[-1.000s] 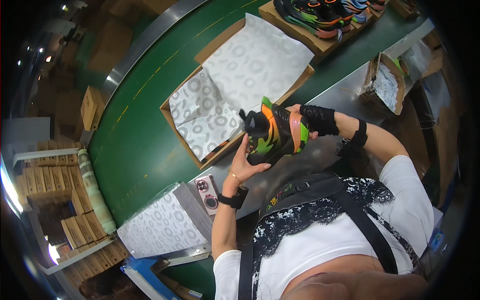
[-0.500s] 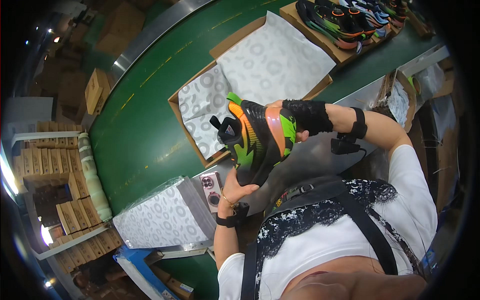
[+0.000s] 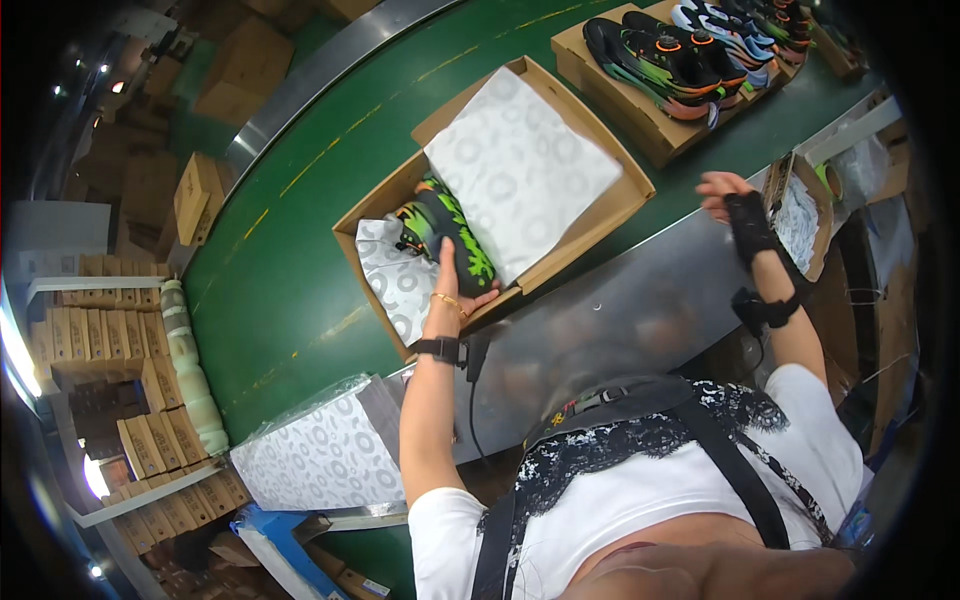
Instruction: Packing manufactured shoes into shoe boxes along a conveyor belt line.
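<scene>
A black sneaker with bright green patches (image 3: 463,235) lies on its side in a brown shoebox (image 3: 575,268) lined with white patterned tissue paper (image 3: 525,165). My left hand (image 3: 458,280) grips it near the box's front wall, thumb on top and the other fingers along its lower edge. Paper lies to both sides of the shoe. Off to the right, my right hand (image 3: 722,195) hangs above the metal table edge with loosely bent, parted fingers and nothing visible in them. A small carton holding white packets (image 3: 797,225) is nearest to it.
Several sneakers (image 3: 675,60) stand on closed shoeboxes at the back right. A stack of patterned tissue sheets (image 3: 315,450) lies at the front left of the green belt (image 3: 290,250). Racks of small brown boxes (image 3: 150,440) are at far left. A metal ledge (image 3: 620,300) runs before me.
The sneaker has moved from in front of my body into the box, in my left hand. My right hand has let go and swung right. The large tissue sheet has folded inward.
</scene>
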Tool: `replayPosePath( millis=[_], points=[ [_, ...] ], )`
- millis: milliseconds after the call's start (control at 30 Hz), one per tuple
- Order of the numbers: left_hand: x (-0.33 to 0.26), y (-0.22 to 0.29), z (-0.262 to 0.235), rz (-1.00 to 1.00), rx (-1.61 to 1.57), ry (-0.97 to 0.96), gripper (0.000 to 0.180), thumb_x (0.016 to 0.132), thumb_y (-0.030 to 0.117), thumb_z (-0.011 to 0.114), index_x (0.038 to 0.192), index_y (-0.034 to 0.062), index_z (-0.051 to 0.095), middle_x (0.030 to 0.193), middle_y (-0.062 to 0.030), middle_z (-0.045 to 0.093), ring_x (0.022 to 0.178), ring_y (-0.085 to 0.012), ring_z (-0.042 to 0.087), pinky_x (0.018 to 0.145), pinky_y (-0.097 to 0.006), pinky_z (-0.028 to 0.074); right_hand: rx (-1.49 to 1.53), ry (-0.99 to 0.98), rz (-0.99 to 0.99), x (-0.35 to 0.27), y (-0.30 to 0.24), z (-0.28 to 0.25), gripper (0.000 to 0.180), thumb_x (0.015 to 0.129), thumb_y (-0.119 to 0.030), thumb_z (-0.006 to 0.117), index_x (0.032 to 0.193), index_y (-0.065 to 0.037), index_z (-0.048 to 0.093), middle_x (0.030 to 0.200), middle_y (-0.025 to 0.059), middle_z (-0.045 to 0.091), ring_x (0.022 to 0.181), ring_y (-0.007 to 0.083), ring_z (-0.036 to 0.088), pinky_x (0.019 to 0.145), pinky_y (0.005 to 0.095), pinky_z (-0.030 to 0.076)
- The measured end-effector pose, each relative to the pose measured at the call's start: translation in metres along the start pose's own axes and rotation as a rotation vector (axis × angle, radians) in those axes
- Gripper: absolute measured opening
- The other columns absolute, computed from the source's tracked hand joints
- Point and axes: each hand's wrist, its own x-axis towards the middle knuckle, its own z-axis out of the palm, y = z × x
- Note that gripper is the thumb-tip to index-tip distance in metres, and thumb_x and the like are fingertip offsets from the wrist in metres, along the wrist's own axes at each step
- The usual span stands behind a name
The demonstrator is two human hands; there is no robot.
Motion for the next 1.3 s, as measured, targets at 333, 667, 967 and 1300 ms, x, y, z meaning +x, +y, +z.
replayPosePath(
  millis=[333,667,967,1300],
  points=[
    [-0.003,-0.024,-0.019,0.505,0.893,0.261,0.048,0.078,0.034,0.056,0.109,-0.0014,0.047,0.085,-0.0095,0.057,0.068,-0.0164,0.057,0.057,-0.024,0.046,-0.157,-0.106,-0.066,-0.023,0.019,-0.026,0.020,0.081,-0.019,0.051,0.092,-0.002,0.054,0.073,0.0045,0.058,0.061,0.0082,0.052,0.055,0.0198,0.041],
    [-0.048,-0.041,-0.095,0.948,1.188,0.922,0.050,0.074,0.019,0.054,0.110,-0.0115,0.038,0.110,-0.0281,0.043,0.103,-0.0394,0.041,0.088,-0.041,0.033,-0.540,-0.184,-0.607,-0.005,-0.024,0.142,0.054,0.073,-0.037,0.056,0.108,0.003,0.046,0.103,0.0198,0.051,0.090,0.0260,0.053,0.079,0.0315,0.041],
    [-0.040,-0.011,-0.110,0.608,1.070,0.979,0.053,0.065,0.025,0.064,0.096,-0.0108,0.041,0.099,-0.0269,0.048,0.101,-0.0401,0.041,0.083,-0.044,0.035,-0.771,-0.219,0.035,0.036,0.033,0.202,0.046,0.059,-0.033,0.066,0.088,0.002,0.055,0.086,0.0194,0.056,0.078,0.0290,0.056,0.065,0.0356,0.044],
    [-0.021,-0.026,-0.152,0.606,0.466,0.766,0.072,0.067,0.035,0.062,0.113,-0.0144,0.035,0.110,-0.0274,0.045,0.102,-0.0355,0.046,0.089,-0.038,0.035,0.084,-0.826,-0.194,-0.060,-0.095,0.310,0.036,0.070,-0.022,0.060,0.101,-0.006,0.052,0.074,-0.0014,0.054,0.065,0.0068,0.050,0.059,0.0227,0.042]
  ],
)
